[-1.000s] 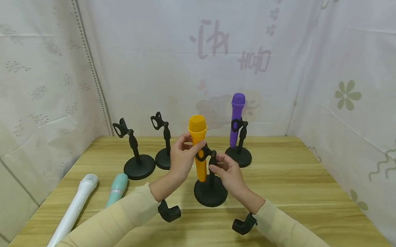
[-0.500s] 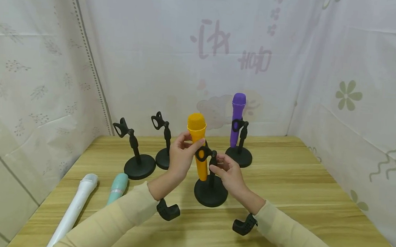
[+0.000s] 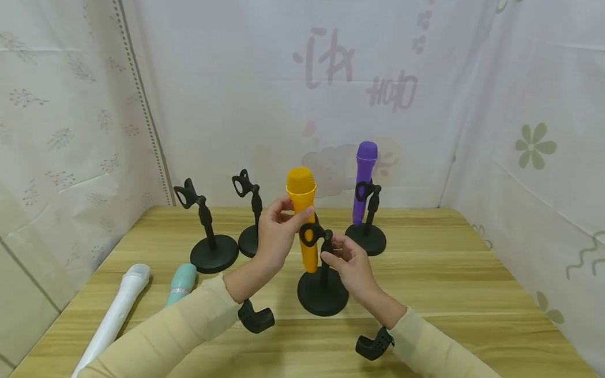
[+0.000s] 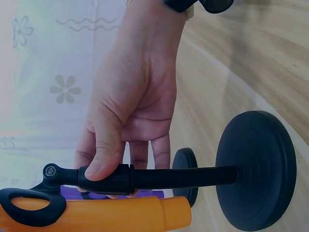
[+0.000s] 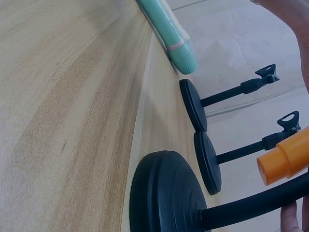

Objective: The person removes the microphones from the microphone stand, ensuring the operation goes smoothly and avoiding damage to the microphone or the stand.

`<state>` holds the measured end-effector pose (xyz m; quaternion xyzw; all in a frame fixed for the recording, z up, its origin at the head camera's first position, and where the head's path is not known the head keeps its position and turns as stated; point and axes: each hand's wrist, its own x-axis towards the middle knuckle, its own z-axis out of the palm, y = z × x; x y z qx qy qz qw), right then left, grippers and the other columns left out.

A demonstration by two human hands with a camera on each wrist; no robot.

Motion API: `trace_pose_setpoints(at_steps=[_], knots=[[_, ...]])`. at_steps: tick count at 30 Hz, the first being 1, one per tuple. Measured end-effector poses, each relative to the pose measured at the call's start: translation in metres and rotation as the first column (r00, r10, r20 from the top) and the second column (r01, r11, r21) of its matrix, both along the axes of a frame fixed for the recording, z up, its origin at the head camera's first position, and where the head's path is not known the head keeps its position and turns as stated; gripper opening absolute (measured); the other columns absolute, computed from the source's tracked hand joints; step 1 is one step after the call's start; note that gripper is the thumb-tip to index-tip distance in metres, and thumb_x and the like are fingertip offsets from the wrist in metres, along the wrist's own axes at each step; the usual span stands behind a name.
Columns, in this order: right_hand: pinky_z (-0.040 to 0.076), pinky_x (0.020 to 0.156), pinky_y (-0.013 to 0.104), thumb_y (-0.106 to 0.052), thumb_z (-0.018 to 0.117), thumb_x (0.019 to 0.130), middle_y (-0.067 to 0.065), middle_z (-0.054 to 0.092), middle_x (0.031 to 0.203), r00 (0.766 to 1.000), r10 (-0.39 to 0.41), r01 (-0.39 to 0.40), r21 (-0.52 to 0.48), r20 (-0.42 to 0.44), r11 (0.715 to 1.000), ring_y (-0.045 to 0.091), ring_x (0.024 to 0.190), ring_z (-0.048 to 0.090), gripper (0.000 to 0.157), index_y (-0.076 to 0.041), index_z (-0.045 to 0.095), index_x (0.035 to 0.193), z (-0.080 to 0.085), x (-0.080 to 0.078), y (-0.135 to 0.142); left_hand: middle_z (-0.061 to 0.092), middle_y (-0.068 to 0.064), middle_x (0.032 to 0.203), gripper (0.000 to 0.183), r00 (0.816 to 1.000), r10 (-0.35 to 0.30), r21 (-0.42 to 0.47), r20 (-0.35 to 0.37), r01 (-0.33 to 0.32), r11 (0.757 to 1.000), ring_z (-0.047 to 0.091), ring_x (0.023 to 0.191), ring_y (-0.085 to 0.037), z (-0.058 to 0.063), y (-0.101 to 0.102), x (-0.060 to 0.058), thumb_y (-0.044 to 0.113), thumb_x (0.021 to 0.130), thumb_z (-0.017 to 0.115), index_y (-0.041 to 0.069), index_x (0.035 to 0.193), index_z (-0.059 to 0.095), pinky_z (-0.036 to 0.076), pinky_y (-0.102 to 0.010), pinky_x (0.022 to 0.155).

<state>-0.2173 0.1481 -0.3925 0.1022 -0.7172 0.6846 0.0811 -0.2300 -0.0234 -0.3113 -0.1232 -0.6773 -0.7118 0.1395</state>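
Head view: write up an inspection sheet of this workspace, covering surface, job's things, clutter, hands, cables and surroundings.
Surface: wood-grain table, no spill seen.
Job's things: orange mic at the clip of the front stand; purple mic upright at the right stand; white mic and green mic lying at left; left stand and middle stand hold no mic.
Clutter: nothing seen.
Hands: left hand grips orange mic; right hand grips front stand.
Cables: nothing seen.
Surroundings: printed cloth behind.
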Motion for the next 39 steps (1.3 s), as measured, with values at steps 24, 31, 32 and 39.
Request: trace_pose_setpoints(at_steps=[24,31,32,39], knots=[[0.051,0.091,0.039,-0.005,0.067,0.091,0.015,0.060,0.115,1.000,0.021,-0.021,-0.004,0.000,1.000,0.026,0.103,0.058,0.036,0.002,0.057,0.125,0.002,0.002,0.000,0.058,-0.006,0.100,0.033,1.000,-0.005,0.031,0.013,0.005,1.000,0.056,0.082,-0.021,0.013,-0.004,-0.001,0.027,0.087,0.076,0.010,0.113,0.066,0.055,-0.031,0.075],[0.052,0.090,0.039,-0.004,0.068,0.091,0.016,0.060,0.114,1.000,0.020,-0.020,-0.011,0.004,1.000,0.027,0.102,0.058,0.034,0.001,0.059,0.123,0.002,0.002,0.000,0.056,-0.006,0.099,0.031,1.000,-0.011,0.051,0.007,0.011,0.999,0.056,0.082,-0.020,0.016,-0.006,0.000,0.025,0.087,0.075,0.009,0.112,0.065,0.056,-0.034,0.076],[0.052,0.090,0.039,-0.004,0.068,0.091,0.016,0.060,0.113,1.000,0.022,-0.022,-0.012,0.001,1.000,0.027,0.102,0.058,0.034,0.000,0.059,0.123,0.002,0.002,0.000,0.056,-0.006,0.098,0.031,1.000,-0.011,0.053,0.006,0.011,0.999,0.057,0.082,-0.020,0.017,-0.006,0.000,0.025,0.087,0.075,0.009,0.112,0.065,0.056,-0.034,0.076],[0.052,0.090,0.038,-0.004,0.068,0.091,0.016,0.060,0.115,1.000,0.024,-0.024,-0.022,0.006,0.999,0.026,0.102,0.058,0.034,0.002,0.058,0.123,0.002,0.003,0.000,0.056,-0.006,0.099,0.032,1.000,-0.013,0.065,0.012,0.012,0.998,0.056,0.081,-0.019,0.018,-0.008,0.001,0.024,0.088,0.074,0.007,0.114,0.065,0.056,-0.032,0.076]])
